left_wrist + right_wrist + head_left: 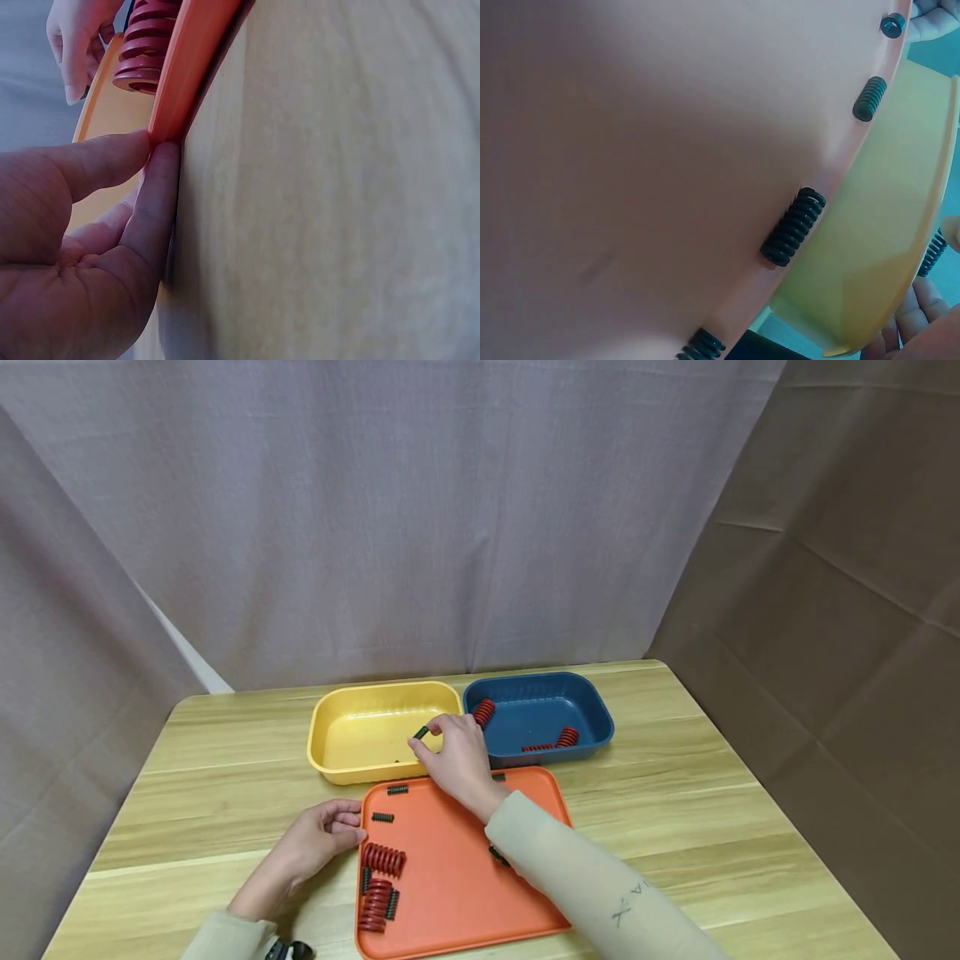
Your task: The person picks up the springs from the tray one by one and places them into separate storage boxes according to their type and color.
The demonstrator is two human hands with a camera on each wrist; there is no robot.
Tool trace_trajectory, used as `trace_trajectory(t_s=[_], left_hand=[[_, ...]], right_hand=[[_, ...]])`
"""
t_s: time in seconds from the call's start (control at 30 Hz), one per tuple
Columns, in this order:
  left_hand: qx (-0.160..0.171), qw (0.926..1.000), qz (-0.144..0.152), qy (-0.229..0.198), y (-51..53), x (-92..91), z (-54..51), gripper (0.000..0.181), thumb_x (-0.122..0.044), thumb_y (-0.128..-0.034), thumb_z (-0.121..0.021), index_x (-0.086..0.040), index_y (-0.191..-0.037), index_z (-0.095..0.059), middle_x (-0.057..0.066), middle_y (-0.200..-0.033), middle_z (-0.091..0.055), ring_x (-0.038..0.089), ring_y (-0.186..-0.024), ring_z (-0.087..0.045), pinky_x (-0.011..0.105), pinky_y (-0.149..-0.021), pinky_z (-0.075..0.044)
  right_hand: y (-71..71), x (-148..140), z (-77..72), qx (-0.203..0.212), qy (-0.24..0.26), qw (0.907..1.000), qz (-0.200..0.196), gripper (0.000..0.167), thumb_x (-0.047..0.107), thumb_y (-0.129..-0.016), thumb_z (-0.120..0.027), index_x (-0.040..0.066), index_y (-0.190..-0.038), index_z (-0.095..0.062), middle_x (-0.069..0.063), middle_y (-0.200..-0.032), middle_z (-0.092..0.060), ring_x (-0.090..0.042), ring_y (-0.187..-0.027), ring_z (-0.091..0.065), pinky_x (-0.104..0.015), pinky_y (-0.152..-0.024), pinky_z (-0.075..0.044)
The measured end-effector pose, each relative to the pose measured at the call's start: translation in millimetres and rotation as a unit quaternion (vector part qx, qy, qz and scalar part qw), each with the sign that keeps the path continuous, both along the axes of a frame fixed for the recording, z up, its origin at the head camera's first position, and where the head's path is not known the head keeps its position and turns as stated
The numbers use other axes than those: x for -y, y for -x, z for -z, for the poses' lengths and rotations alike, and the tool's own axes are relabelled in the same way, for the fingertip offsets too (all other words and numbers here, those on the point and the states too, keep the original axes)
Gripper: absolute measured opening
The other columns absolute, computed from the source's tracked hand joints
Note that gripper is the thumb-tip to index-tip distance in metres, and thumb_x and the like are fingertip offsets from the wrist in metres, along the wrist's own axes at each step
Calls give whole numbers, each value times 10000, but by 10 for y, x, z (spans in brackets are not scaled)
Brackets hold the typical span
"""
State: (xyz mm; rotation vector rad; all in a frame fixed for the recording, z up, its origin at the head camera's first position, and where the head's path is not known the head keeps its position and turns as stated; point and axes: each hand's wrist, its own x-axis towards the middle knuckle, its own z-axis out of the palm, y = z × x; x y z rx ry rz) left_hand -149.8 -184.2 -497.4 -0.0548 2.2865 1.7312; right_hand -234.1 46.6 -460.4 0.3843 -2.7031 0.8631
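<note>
My right hand (459,762) pinches a small dark green coil spring (422,732) between thumb and fingers, above the yellow bin (312,739). In the right wrist view the same spring (932,253) shows at the right edge. At the left side of the orange tray (457,868), my left hand (318,837) pinches the rim, thumb above and finger against the outside in the left wrist view. Two thick red springs (385,860) lie at the tray's left, with small dark springs (382,817) near them and along the far edge. My right forearm covers part of the tray.
Beside the yellow bin stands a blue bin (600,718) holding several red springs (567,737). Both bins sit behind the tray on a wooden table (705,827). Grey curtains (337,527) hang behind, and a brown cloth (840,652) hangs to the right.
</note>
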Motion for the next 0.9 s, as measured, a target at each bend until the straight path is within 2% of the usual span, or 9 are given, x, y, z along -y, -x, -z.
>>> trace_trajectory(t_s=[0.53, 0.73, 0.9], left_hand=[[-25, 10000, 29, 23, -2, -1, -17, 460, 6, -817, -731, 68, -1240, -562, 134, -1003, -627, 210, -866, -615, 256, -721, -530], [-31, 10000, 12, -25, -5, -5, -20, 459, 14, -815, -728, 73, -1238, -560, 136, -1003, -626, 211, -868, -615, 255, -731, -530], [-31, 10000, -17, -19, -9, -6, -19, 465, 14, -810, -731, 71, -1239, -561, 136, -1003, -626, 213, -867, -614, 255, -729, -530]], right_hand=[[-4, 41, -16, 27, -124, 9999, -21, 377, 480, -875, -671, 153, -1063, -653, 34, -1014, -634, -169, -978, -455, -365, -839, -421], [-11, 14, -27, 123, -125, 9998, -77, 418, 488, -884, -656, 131, -1103, -663, 29, -1034, -637, -171, -981, -464, -369, -850, -427], [-49, -60, -75, 192, 10, 9997, -141, 427, 488, -880, -662, 156, -1148, -651, 36, -1070, -634, -165, -1008, -481, -378, -879, -437]])
